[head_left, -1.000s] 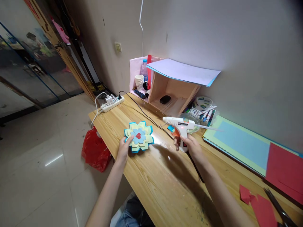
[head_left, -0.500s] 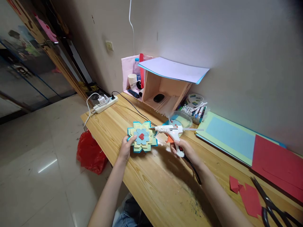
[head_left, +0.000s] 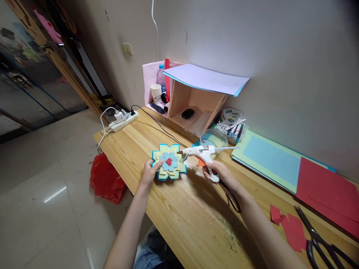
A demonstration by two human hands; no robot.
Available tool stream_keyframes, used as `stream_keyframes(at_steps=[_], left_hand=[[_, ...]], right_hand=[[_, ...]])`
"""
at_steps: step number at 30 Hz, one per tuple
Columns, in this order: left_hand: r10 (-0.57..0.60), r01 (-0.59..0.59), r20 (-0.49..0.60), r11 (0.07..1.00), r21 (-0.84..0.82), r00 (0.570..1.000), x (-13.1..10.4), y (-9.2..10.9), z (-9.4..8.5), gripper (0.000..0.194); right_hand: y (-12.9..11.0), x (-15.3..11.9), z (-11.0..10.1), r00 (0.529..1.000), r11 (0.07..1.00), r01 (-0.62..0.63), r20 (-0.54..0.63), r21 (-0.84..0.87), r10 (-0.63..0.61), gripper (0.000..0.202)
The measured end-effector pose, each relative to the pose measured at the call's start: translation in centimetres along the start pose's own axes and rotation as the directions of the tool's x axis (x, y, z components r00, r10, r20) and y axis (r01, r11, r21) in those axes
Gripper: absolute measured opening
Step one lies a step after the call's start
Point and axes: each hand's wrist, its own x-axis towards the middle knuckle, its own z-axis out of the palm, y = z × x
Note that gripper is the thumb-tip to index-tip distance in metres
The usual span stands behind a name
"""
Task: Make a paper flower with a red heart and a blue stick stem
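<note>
My left hand (head_left: 150, 172) grips the left edge of a layered paper flower (head_left: 169, 172), thumb on top. Blue, yellow and light blue layers make up the flower, with a red heart in its middle. In my right hand (head_left: 218, 170) is a white hot glue gun (head_left: 200, 151) with an orange trigger, my fingers wrapped round its handle. Its nozzle points left, at the flower's upper right petals; whether it touches them I cannot tell. A clear glue stick (head_left: 227, 148) juts from the gun's back, and a black cord runs from its handle along my right wrist.
A white power strip (head_left: 123, 121) lies at the table's far left corner. Behind the flower stands a cardboard box (head_left: 206, 101) with lilac paper (head_left: 207, 76) on top. Coloured sheets (head_left: 269, 160), red scraps (head_left: 293, 231) and black scissors (head_left: 316, 235) lie to the right. A red bag (head_left: 106, 179) is on the floor.
The glue gun is tilted slightly more, its nozzle still by the flower's upper right petals. Both hands keep their holds. The whole view has shifted a little.
</note>
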Motion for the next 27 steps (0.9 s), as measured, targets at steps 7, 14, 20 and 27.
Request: stream_keyframes(at_steps=[7,14,20,27], left_hand=[[0.007,-0.007,-0.008,1.000,-0.003,1.000,0.0,-0.1,-0.1,0.029],[-0.008,0.008,-0.010,1.000,-0.001,1.000,0.0,-0.1,0.0,0.035],[0.000,0.000,0.003,1.000,-0.024,1.000,0.0,-0.2,0.0,0.034],[-0.020,0.020,-0.008,1.000,-0.011,1.000,0.1,-0.5,0.1,0.033]], right_hand=[[-0.6,-0.5,-0.3,1.000,0.998,0.016,-0.009,0.066,-0.016,0.042],[0.0,-0.5,-0.8,1.000,1.000,-0.025,-0.008,-0.008,0.025,0.041],[0.6,-0.8,-0.9,0.999,0.997,-0.012,0.042,0.081,0.008,0.042],[1.6,-0.2,-0.8,1.000,0.995,-0.009,0.019,0.101,0.007,0.042]])
